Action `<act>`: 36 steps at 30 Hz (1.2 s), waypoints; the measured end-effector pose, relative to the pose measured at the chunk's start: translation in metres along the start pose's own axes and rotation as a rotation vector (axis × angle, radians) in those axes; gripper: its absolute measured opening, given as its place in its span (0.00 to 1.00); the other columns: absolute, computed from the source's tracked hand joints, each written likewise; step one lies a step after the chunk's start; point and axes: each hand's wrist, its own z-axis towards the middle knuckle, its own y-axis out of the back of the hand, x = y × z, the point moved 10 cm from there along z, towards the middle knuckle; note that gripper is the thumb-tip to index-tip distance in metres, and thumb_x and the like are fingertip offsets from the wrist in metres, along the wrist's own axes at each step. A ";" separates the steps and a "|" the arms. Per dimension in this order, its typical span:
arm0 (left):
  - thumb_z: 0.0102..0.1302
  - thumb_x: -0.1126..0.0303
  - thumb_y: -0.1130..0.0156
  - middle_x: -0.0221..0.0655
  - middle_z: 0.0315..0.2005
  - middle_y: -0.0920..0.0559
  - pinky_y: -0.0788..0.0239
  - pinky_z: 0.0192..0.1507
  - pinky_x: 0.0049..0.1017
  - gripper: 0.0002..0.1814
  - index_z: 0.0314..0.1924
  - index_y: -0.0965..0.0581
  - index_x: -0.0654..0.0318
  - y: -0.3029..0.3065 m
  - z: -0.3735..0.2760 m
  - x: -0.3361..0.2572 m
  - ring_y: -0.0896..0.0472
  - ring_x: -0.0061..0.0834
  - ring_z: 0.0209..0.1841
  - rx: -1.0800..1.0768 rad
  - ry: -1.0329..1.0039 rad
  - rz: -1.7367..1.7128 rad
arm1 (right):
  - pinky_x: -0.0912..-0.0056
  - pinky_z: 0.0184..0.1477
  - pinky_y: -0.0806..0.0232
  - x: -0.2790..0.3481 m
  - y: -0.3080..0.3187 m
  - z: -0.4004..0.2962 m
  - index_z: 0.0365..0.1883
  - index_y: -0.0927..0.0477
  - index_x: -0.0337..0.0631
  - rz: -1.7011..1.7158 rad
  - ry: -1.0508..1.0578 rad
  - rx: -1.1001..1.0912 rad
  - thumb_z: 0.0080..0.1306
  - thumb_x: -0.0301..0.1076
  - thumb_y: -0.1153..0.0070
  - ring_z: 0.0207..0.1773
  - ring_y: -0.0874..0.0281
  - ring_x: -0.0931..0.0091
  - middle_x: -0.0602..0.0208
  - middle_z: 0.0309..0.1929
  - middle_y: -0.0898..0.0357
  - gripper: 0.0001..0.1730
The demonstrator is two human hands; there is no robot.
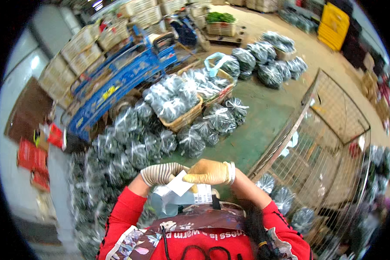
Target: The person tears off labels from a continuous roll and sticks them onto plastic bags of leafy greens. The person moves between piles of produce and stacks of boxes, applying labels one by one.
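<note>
My left hand (162, 173), in a striped knit glove, and my right hand (209, 172), in a yellowish glove, meet before my chest. Between them a small blank white paper label (180, 184) is pinched, its lower corner pointing down. Just beneath the hands lies a printed label sheet (204, 194) with writing on it, beside a pale blue strip (165, 204) that hangs at my waist. My left fingers are partly hidden behind the white label. Ahead stand tied clear plastic bags of dark green produce (191, 143).
A wicker basket (182, 122) full of tied bags stands ahead, near a blue cart (117, 91) by stacked crates. Many bags cover the floor at left. At right is a wire-mesh cage trolley (279, 139). Red boxes (32, 156) sit far left, and a yellow plastic pallet (333, 27) stands back right.
</note>
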 end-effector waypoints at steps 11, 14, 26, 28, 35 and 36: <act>0.50 0.62 0.34 0.26 0.27 0.19 0.32 0.38 0.23 0.17 0.37 0.20 0.67 0.233 0.147 -0.109 0.24 0.19 0.32 -0.254 0.035 0.339 | 0.72 0.45 0.33 -0.145 0.252 -0.100 0.38 0.21 0.35 0.495 -0.076 -1.023 0.68 0.55 0.55 0.38 0.28 0.79 0.72 0.35 0.23 0.27; 0.55 0.63 0.36 0.26 0.27 0.19 0.31 0.36 0.21 0.14 0.35 0.19 0.66 0.326 0.163 -0.162 0.24 0.18 0.31 -0.344 -0.073 0.389 | 0.69 0.46 0.33 -0.174 0.281 -0.148 0.48 0.24 0.37 0.719 0.053 -1.375 0.69 0.61 0.64 0.44 0.23 0.72 0.62 0.46 0.21 0.34; 0.57 0.73 0.36 0.31 0.29 0.16 0.27 0.37 0.21 0.07 0.36 0.18 0.64 0.467 0.430 -0.397 0.20 0.20 0.31 -0.265 -0.415 0.106 | 0.70 0.43 0.31 -0.260 0.447 -0.294 0.52 0.27 0.35 0.688 0.025 -1.762 0.60 0.71 0.59 0.40 0.21 0.71 0.59 0.44 0.21 0.44; 0.55 0.71 0.35 0.29 0.28 0.17 0.28 0.35 0.21 0.06 0.34 0.18 0.63 0.498 0.498 -0.408 0.21 0.19 0.30 -0.277 -0.442 0.253 | 0.71 0.44 0.32 -0.281 0.507 -0.320 0.56 0.30 0.39 0.669 0.021 -1.749 0.57 0.75 0.60 0.42 0.22 0.73 0.62 0.47 0.22 0.47; 0.57 0.71 0.38 0.29 0.26 0.17 0.29 0.33 0.18 0.06 0.33 0.18 0.65 0.542 0.650 -0.478 0.21 0.17 0.28 -0.309 -0.368 -0.028 | 0.71 0.47 0.34 -0.287 0.718 -0.387 0.59 0.32 0.43 0.633 -0.087 -1.693 0.55 0.78 0.62 0.47 0.24 0.75 0.64 0.52 0.25 0.50; 0.57 0.70 0.37 0.29 0.26 0.17 0.29 0.33 0.17 0.06 0.34 0.18 0.65 0.558 0.666 -0.488 0.21 0.17 0.27 -0.360 -0.390 -0.019 | 0.71 0.46 0.33 -0.293 0.749 -0.387 0.59 0.33 0.42 0.648 -0.095 -1.659 0.55 0.77 0.61 0.47 0.24 0.74 0.63 0.52 0.25 0.50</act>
